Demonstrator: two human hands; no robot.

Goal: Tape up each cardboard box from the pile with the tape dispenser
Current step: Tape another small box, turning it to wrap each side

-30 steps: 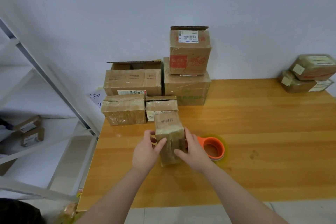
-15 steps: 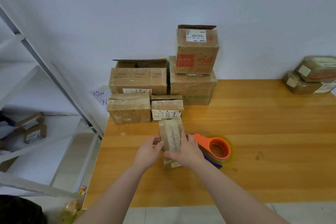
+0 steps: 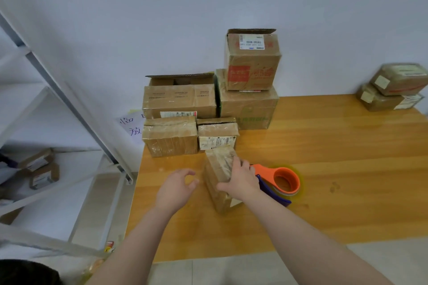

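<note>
While the right hand (image 3: 240, 180) steadies the small box (image 3: 214, 169), fingers draped over its top and thumb curled against its near side, the left hand (image 3: 176, 186) hovers just left of the box, loosely curled, holding nothing. Tape dispenser (image 3: 286, 179) lies just right of the box, handy for the next grab I'd guess. The pile (image 3: 180, 104) sits behind the box.

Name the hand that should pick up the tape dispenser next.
Right, probably. The right hand grips the small box, and the tape dispenser lies just past its fingers. The left hand is free but on the box's far side; it could steady the box instead.
</note>
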